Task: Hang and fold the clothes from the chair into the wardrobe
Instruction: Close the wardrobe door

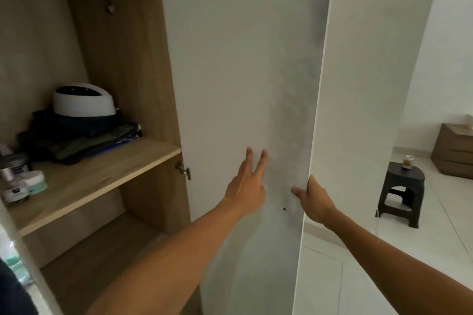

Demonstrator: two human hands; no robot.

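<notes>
A pale tiled floor and white walls lie beyond an open wardrobe with a wood-grain inside. Its white door stands swung out, inner face to the camera, grey smudges along the free edge.

The left hand lies flat on the door's inner face, fingers straight and spread, pressing and gripping nothing. The right hand grips the door's free edge, thumb on the near face and fingers curled behind it.

The step looks like moving the door, though which way cannot be told. To do it well, let the right hand guide the edge, keep the left palm light, and swing evenly about the hinge.

Left of the door, a shelf holds dark folded clothes, neat and flat, with a white domed device on top; jars stand further left. No chair or clothes to hang are in view. Right of the door stands a black stool, a brown drawer unit behind it.
</notes>
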